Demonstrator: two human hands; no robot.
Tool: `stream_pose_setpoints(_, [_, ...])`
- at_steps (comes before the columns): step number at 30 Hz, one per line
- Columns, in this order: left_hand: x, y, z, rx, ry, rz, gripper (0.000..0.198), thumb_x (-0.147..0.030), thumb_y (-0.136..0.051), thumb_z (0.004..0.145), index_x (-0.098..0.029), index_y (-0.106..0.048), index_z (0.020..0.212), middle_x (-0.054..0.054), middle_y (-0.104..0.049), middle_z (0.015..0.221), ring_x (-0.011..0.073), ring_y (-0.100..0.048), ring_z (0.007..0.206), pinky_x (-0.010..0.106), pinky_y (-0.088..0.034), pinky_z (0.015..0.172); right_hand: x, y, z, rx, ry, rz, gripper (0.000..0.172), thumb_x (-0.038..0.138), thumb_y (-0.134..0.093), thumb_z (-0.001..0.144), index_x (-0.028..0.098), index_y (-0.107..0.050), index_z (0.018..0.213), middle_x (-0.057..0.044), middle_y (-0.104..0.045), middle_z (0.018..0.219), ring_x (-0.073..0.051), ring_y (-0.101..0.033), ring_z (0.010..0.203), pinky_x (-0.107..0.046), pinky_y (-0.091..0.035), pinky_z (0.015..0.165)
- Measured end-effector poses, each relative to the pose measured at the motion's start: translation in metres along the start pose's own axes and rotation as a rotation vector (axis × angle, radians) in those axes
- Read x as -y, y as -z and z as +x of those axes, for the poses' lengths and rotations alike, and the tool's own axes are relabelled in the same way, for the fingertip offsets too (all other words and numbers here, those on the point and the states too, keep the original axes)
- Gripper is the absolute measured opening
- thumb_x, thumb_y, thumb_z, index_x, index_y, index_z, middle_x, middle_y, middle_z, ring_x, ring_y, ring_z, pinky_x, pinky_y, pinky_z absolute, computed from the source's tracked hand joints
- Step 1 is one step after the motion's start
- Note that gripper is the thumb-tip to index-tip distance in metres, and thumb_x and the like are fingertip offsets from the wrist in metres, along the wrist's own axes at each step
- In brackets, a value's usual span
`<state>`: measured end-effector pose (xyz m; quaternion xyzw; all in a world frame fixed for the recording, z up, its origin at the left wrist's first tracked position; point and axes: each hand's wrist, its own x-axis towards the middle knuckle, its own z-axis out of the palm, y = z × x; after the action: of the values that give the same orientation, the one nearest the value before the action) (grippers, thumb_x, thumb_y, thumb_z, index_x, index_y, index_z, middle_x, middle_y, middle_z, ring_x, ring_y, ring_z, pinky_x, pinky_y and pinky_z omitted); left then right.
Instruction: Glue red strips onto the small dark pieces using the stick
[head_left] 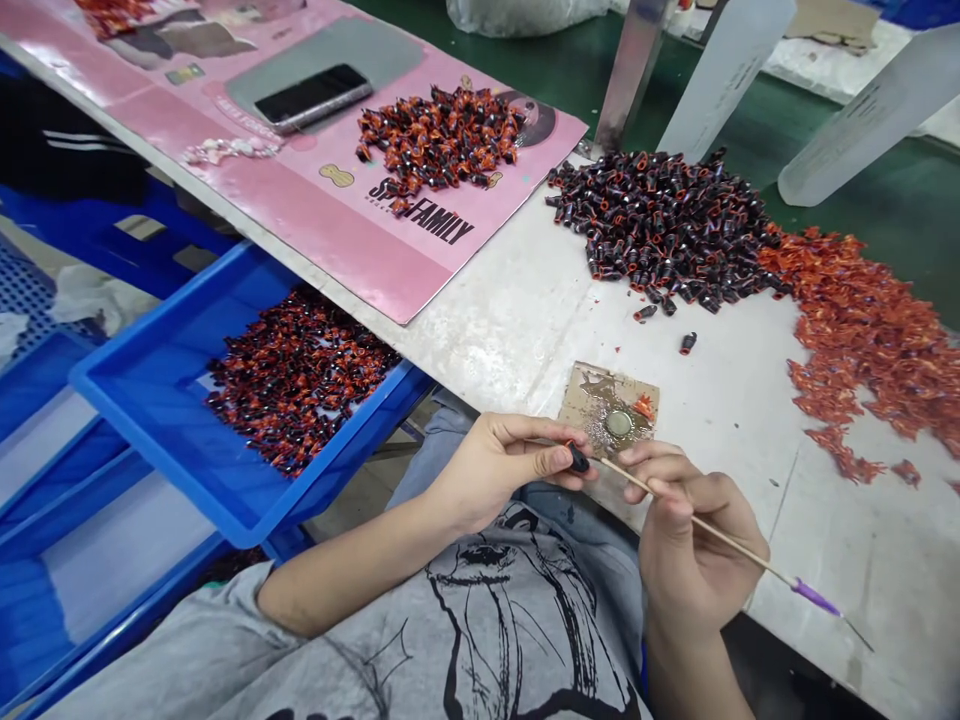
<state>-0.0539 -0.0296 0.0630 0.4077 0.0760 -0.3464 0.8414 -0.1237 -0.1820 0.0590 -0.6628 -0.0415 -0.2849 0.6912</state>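
Note:
Between thumb and fingers, my left hand [495,465] pinches a small black and orange plastic part [577,457]. My right hand [694,530] is closed around a thin wooden stick [724,540], its bare end pointing at the part and close to it. Purple wrapping and a fine metal tip show at the stick's other end. Just beyond my hands lies a stained cardboard square [577,400] with a small round dish of liquid [619,424] and an orange piece [643,405] on it. One loose black part [688,343] lies farther out.
A heap of black parts [660,225] and a spread of orange pieces [870,330] cover the table's right. Joined black-orange parts [442,140] and a phone [313,97] lie on a pink mat [405,270]. A blue tray [169,440] with similar parts sits lower left.

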Motion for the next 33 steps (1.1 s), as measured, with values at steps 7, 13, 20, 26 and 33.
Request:
stream_pose_setpoints(7, [0.0,0.003,-0.004,-0.029,-0.063,0.032,0.026,-0.03,-0.1,0.056,-0.019,-0.083,0.073,0.004,-0.081,0.08,0.0142,-0.075,0.064,0.02,-0.064,0.059,-0.002,-0.006,-0.006,0.09,0.009,-0.07,0.012,0.016,-0.059,0.1,0.02,-0.061,0.089,-0.001,-0.066,0.078,-0.021,-0.066,0.091,-0.041,-0.054,0.084])
stream_pose_setpoints(13, [-0.003,0.007,-0.006,-0.013,-0.125,0.104,0.023,-0.03,-0.098,0.059,-0.019,-0.084,0.073,0.004,-0.079,0.075,0.0126,-0.072,0.057,0.022,-0.063,0.059,0.004,-0.007,-0.004,0.175,-0.01,-0.136,0.019,0.013,-0.057,0.099,0.021,-0.055,0.082,-0.002,-0.064,0.078,-0.023,-0.065,0.091,-0.042,-0.054,0.081])
stream_pose_setpoints(20, [-0.009,0.009,-0.014,0.058,-0.164,0.403,0.021,-0.033,-0.095,0.065,-0.018,-0.085,0.076,0.007,-0.075,0.071,0.0144,-0.069,0.058,0.022,-0.06,0.056,0.027,0.009,0.011,0.5,-0.077,-0.3,0.017,0.012,-0.057,0.097,0.022,-0.051,0.086,-0.001,-0.059,0.082,-0.021,-0.063,0.091,-0.039,-0.052,0.083])
stream_pose_setpoints(26, [-0.005,0.005,-0.015,0.119,-0.145,0.426,0.016,-0.028,-0.092,0.068,-0.019,-0.085,0.079,0.007,-0.075,0.072,0.0149,-0.07,0.06,0.022,-0.06,0.058,0.034,0.008,0.02,0.547,-0.101,-0.398,0.016,0.018,-0.055,0.102,0.023,-0.051,0.086,0.0,-0.06,0.082,-0.017,-0.06,0.082,-0.033,-0.05,0.076])
stream_pose_setpoints(33, [-0.003,0.001,-0.014,0.123,-0.011,0.112,0.023,-0.034,-0.096,0.064,-0.019,-0.084,0.077,0.005,-0.076,0.076,0.0161,-0.075,0.063,0.023,-0.064,0.061,0.025,-0.005,0.012,0.198,-0.294,0.033,0.019,0.027,-0.054,0.105,0.021,-0.061,0.089,0.001,-0.057,0.069,-0.016,-0.063,0.076,-0.033,-0.055,0.076])
